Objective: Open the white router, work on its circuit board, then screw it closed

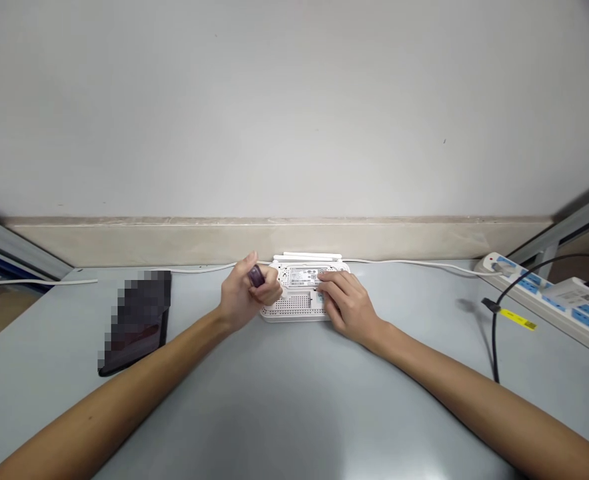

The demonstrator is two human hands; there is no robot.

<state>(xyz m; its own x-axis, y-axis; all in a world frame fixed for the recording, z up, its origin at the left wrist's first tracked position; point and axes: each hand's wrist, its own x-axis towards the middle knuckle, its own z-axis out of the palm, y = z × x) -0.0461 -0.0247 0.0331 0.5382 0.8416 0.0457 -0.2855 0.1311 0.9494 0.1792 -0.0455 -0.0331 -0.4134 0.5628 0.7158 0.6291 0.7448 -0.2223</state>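
A white router (pixel 289 313) lies label side up on the grey table close to the wall, its antennas folded along the far edge. My left hand (pixel 244 297) is closed in a fist around a screwdriver (pixel 257 275), of which only the dark purple handle end shows. The fist is at the router's left side; fingers and glare hide the shaft and tip. My right hand (pixel 352 308) grips the router's right end, fingertips bent over the label and thumb side low at the near edge.
A dark tablet-like device (pixel 144 327), partly pixelated, lies to the left. At the right stands a white power strip (pixel 539 287) with blue sockets and a white adapter (pixel 572 293). A black cable (pixel 494 340) with a yellow tag and a white cable (pixel 414 262) cross the table.
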